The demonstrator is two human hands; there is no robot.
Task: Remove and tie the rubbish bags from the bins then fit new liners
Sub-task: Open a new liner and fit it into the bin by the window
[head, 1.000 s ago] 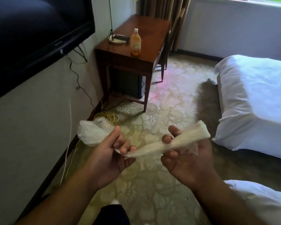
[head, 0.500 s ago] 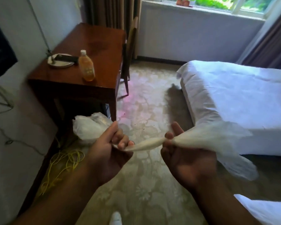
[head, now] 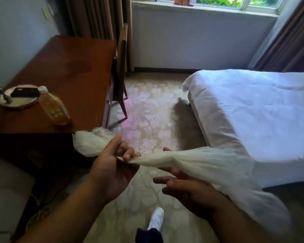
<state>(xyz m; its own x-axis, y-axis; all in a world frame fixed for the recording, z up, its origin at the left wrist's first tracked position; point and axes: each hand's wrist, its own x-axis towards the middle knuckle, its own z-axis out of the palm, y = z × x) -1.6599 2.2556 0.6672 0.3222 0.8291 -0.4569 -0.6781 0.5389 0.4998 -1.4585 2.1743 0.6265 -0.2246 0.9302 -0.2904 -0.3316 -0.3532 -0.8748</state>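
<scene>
Liner (head: pixel 191 160) looks thin, soft, v. light & prob. slick, strung mid-air between your hands, near the bed (head: pixel 253 106); best taken at the twisted neck, not the loose billow. L hand (head: pixel 111 165) pinches the twisted end, palm toward you, w/ a bunch behind it. R hand (head: pixel 188 193) lies palm-up under the film, fingers straight, gripping nothing.
</scene>
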